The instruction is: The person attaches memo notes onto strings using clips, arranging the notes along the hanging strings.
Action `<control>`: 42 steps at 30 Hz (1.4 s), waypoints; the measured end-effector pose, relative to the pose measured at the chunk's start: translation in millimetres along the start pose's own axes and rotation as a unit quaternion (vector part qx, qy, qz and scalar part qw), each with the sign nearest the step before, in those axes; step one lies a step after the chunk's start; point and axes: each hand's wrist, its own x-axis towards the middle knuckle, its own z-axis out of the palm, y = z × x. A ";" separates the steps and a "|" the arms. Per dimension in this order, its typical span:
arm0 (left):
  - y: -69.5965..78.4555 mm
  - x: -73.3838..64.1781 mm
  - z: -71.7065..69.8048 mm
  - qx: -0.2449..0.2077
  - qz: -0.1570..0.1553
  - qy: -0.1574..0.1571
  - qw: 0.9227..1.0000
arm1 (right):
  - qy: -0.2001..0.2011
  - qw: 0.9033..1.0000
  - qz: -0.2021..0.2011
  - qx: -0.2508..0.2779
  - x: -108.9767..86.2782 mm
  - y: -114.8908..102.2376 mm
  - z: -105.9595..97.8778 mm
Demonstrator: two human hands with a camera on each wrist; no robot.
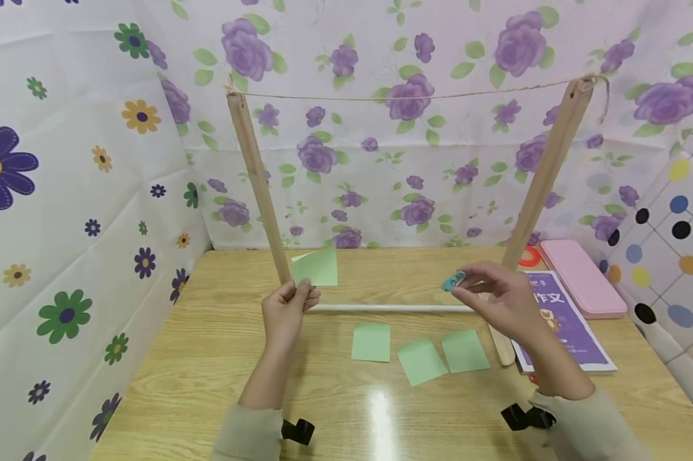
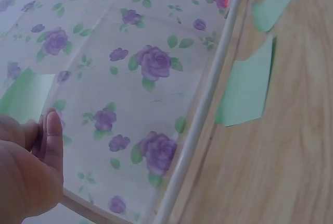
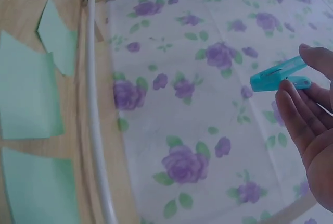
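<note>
My left hand (image 1: 288,310) pinches the lower edge of a pale green sticky note (image 1: 318,269), raised in front of the left wooden post (image 1: 260,186). The same note (image 2: 31,98) stands up from the fingertips in the left wrist view. On the other side my right hand (image 1: 504,301) holds a small teal plastic clothespin (image 1: 453,280) in the air, before the right post (image 1: 548,173). In the right wrist view, thumb and fingers grip the clothespin (image 3: 278,78) by its spread arms. A thin twine (image 1: 381,98) runs between the tops of the posts, above both hands.
A white rod (image 1: 389,308) joins the posts low down. Three green notes lie on the wooden table (image 1: 208,358), one of them a left note (image 1: 371,342). At right lie a purple book (image 1: 571,326), a pink case (image 1: 582,278) and a red ring (image 1: 529,256). Flowered cloth (image 1: 369,211) hangs behind.
</note>
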 end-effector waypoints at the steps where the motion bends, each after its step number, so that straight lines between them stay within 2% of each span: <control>1: 1.8 0.9 1.0 0.000 0.002 0.002 1.000 | 0.001 1.000 -0.011 0.002 4.5 -1.2 1.6; 6: 12.2 4.9 4.3 -0.004 0.019 0.011 1.000 | 0.025 0.998 -0.055 -0.016 29.6 -22.4 8.3; 10: 21.8 8.2 5.0 -0.015 0.035 0.018 0.999 | 0.049 0.997 -0.050 -0.008 47.0 -42.7 12.7; 13: 29.2 11.4 5.6 -0.020 0.050 0.015 0.998 | 0.053 0.998 -0.040 0.006 57.4 -41.7 14.7; 18: 42.7 15.2 7.7 -0.038 0.077 0.006 0.996 | 0.050 0.996 -0.071 0.010 77.1 -31.5 17.0; 21: 50.9 17.7 10.2 -0.053 0.096 0.004 0.994 | 0.051 0.994 -0.095 0.009 90.1 -36.0 19.3; 28: 72.0 22.7 15.5 -0.067 0.132 0.001 0.989 | 0.032 0.990 -0.134 0.008 127.2 -57.4 24.8; 33: 85.0 26.4 15.0 -0.072 0.157 -0.015 0.985 | 0.035 0.986 -0.165 -0.001 153.2 -70.5 28.4; 37: 96.9 30.7 12.6 -0.073 0.174 -0.028 0.982 | 0.017 0.983 -0.185 0.008 175.5 -85.8 31.7; 42: 114.4 36.2 12.2 -0.101 0.187 -0.041 0.976 | 0.016 0.976 -0.219 -0.013 205.8 -107.0 35.7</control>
